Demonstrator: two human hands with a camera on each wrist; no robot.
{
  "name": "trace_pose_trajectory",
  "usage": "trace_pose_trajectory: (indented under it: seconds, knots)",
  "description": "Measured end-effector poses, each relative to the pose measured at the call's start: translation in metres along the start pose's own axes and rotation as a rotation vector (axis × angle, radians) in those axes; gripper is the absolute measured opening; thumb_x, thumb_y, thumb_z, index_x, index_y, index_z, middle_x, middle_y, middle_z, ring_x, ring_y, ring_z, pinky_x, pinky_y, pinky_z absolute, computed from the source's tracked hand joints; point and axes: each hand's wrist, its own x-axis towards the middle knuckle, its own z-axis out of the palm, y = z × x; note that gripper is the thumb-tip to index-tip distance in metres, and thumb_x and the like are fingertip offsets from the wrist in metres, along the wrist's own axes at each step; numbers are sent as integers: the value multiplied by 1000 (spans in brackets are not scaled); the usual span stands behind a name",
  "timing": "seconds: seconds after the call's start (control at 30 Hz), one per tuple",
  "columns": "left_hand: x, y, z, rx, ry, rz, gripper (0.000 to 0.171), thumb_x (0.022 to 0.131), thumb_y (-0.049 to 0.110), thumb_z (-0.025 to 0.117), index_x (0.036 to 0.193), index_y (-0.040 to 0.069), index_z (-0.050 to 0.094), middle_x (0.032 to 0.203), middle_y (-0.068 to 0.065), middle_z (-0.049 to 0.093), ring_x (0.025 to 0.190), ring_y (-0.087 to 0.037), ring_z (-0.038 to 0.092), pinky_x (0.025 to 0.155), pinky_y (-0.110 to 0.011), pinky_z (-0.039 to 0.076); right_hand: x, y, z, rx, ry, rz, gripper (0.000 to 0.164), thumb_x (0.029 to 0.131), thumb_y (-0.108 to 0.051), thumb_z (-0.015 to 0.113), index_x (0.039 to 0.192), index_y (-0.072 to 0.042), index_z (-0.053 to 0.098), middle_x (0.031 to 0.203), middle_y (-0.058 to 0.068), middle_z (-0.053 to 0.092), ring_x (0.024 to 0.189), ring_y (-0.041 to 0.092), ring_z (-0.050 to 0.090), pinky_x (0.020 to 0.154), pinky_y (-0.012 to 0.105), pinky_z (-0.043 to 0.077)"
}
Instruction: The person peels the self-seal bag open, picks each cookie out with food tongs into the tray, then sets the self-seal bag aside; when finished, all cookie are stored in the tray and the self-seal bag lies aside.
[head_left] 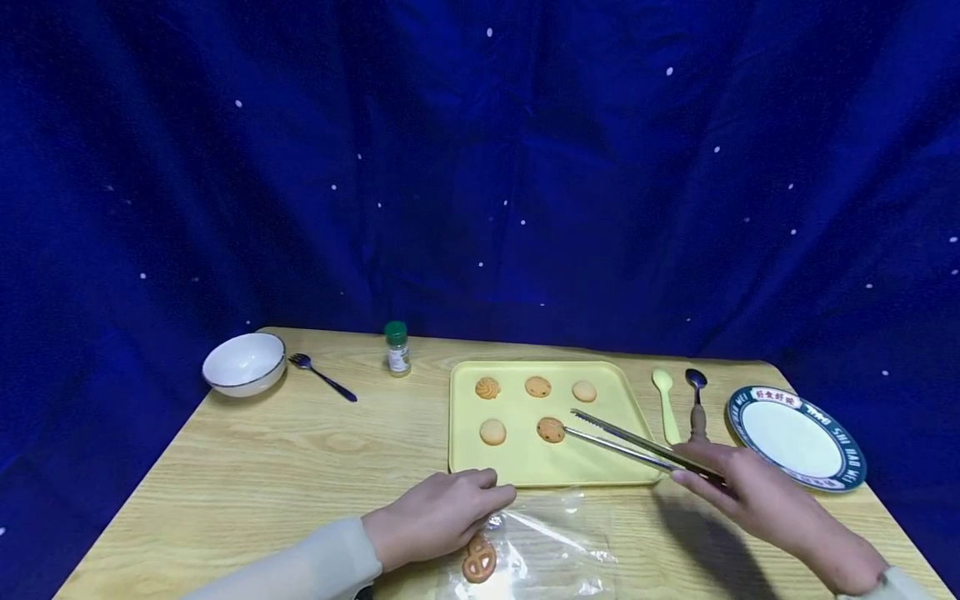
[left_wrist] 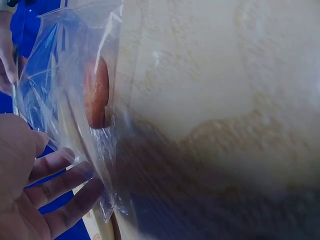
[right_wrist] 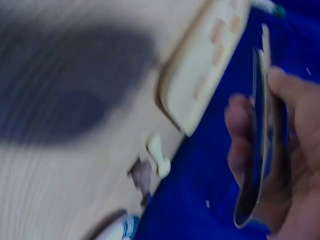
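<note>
My left hand (head_left: 442, 512) pinches the upper left edge of a clear plastic bag (head_left: 555, 542), its fingertips (left_wrist: 82, 172) against the film in the left wrist view. Inside the bag lies a brown pretzel-shaped cookie (head_left: 479, 560). Metal tongs (head_left: 622, 446) are gripped in my right hand (head_left: 757, 500), their arms apart and reaching over the yellow tray (head_left: 517, 477). One tong tip is right at the edge of a chocolate chip cookie (head_left: 550, 429). Around it on the tray lie a pale round cookie (head_left: 492, 432), a swirled cookie (head_left: 487, 387) and others.
Right of the tray lie a yellow spoon (head_left: 666, 404), a dark spoon with a wooden handle (head_left: 697, 400) and a green-rimmed plate (head_left: 787, 437). A white bowl (head_left: 246, 367), a fork (head_left: 322, 377) and a green-capped shaker (head_left: 397, 350) stand toward the back left.
</note>
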Motion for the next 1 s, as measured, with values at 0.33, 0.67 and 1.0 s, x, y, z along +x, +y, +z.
trace_pose_trajectory:
  seconds: [0.33,0.67,1.0]
  knots:
    - [1,-1,1,1,-4,-10,6,97,18,54,95,23,51,76,10,44,62,-1,38,48,-15,30,-49,25,-35,450,-154,-7,29,88,6,61,105,-16,68,69,-16,57,53,-6,48,46,12,38]
    - [0,-2,-1,2,-15,-17,9,95,16,57,98,22,52,78,10,45,64,-1,41,49,-15,32,-68,19,-32,584,-331,-115,34,90,8,58,113,-15,67,81,-12,67,58,-15,47,46,7,38]
    - [1,-2,-2,5,-9,-5,10,95,18,58,100,23,51,79,10,46,64,-1,40,49,-14,32,-45,-9,1,259,-285,-85,18,91,-26,67,108,-23,70,97,-18,69,84,-12,54,66,9,44]
